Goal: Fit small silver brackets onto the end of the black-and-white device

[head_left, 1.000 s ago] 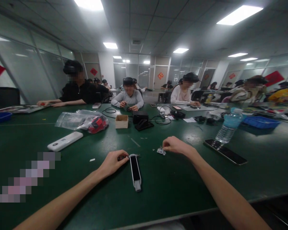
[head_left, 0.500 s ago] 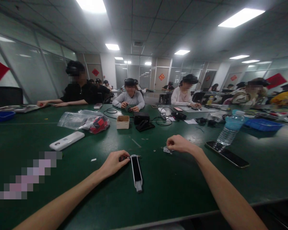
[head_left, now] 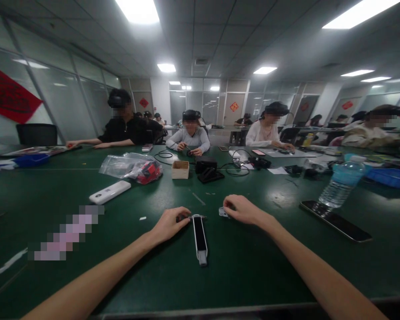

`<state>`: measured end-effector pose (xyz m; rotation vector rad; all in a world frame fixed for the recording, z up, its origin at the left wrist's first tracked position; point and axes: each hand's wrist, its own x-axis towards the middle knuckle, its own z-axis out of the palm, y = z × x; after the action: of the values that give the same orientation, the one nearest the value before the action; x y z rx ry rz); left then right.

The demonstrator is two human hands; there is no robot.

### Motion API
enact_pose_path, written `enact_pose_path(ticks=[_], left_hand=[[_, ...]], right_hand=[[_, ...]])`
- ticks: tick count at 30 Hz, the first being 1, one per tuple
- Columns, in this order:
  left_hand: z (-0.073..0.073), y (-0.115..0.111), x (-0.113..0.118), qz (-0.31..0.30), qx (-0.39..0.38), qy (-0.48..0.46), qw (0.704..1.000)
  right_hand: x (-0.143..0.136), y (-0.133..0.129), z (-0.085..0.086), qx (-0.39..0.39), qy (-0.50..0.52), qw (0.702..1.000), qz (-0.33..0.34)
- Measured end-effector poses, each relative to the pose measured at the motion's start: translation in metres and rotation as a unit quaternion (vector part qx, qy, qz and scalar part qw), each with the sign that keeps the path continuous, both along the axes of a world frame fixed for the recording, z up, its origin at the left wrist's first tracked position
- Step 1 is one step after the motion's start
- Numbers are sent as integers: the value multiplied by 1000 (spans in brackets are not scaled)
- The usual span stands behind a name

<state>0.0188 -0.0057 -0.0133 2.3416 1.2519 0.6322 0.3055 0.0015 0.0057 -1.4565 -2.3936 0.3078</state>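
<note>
A narrow black device with a white edge and a grey end piece (head_left: 200, 240) lies on the green table (head_left: 240, 271), pointing toward me. At its far end, my left hand (head_left: 171, 223) has its fingers closed on a thin metal part (head_left: 194, 217) that runs across the device's top. To the right, my right hand (head_left: 242, 209) pinches a small silvery metal plate (head_left: 223, 212) just above or on the table. A gap separates the plate from the device.
A white device (head_left: 110, 192) and a clear bag with red items (head_left: 133, 168) lie left. Ahead are a small box (head_left: 180, 170) and a black stand (head_left: 210, 174). A water bottle (head_left: 342, 182) and phone (head_left: 335, 221) are right. Several people sit beyond.
The view has turned left, so the scene appears farther right. My right hand has moved left with the metal plate, closer to the device. My left hand keeps its place at the device's far end.
</note>
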Motion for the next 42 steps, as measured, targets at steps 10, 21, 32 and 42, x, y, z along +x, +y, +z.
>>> enact_pose_path(ticks=[10,21,32,42], left_hand=[[-3,1,-2,-14,0,-18,1000],[-2,0,1,-13,6,-9,1000],[-5,2,0,-9,9,-14,1000],[-7,4,-1,-20,14,-17,1000]], right_hand=[[-43,-20,-18,-68,134,986,74],[-48,-18,-24,-40,130,987,83],[-39,-21,-14,28,116,983,143],[-48,-29,-7,17,124,977,174]])
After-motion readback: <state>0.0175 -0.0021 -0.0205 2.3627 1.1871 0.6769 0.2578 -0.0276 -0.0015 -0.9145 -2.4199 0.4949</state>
